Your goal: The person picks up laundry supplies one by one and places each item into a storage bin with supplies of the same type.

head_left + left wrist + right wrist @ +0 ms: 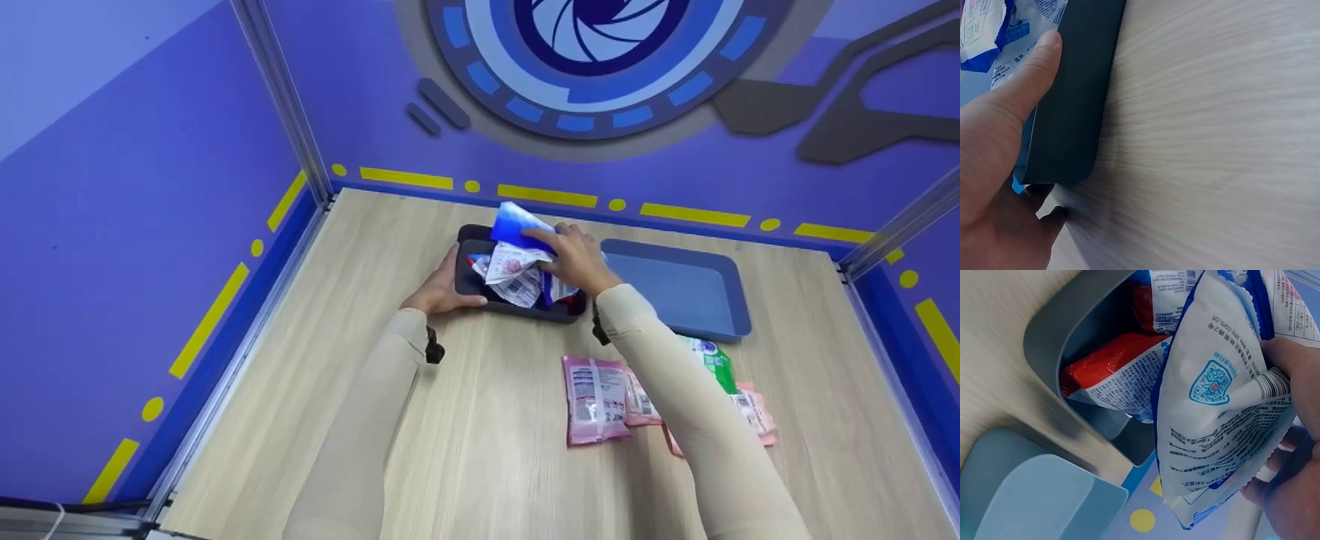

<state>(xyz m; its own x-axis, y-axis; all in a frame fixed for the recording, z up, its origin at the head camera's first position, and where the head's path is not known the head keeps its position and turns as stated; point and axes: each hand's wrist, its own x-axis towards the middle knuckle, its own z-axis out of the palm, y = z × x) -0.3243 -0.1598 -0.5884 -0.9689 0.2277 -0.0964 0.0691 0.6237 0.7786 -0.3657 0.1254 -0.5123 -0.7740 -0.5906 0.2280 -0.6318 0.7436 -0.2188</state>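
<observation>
Here, near the centre of the head view, a dark grey box (504,306) stands on the pale wooden table (480,450), with both hands at it. The left hand (439,291) grips its left end, thumb lying along the front wall's upper edge and the other fingers reaching round the end, as the upper left and lower left of the left wrist view show. The right hand (579,259), its fingers bent inward, pinches a white-and-blue packet (1213,410) by its edge; that packet is tilted over the box's opening and fills the middle of the right wrist view, a printed code facing the camera. Inside the box, left of centre in that view, lies a red-and-white packet (1120,371), with further packets partly hidden beside it. Right of the box in the head view sits a shallow blue-grey tray (675,289), its near edge by a green packet (716,364). Below centre lies a pink packet (598,401), with salmon-coloured packets (756,414) to its right, partly covered by the right sleeve (697,405). A purple-blue wall (360,97) spans the upper frame.
</observation>
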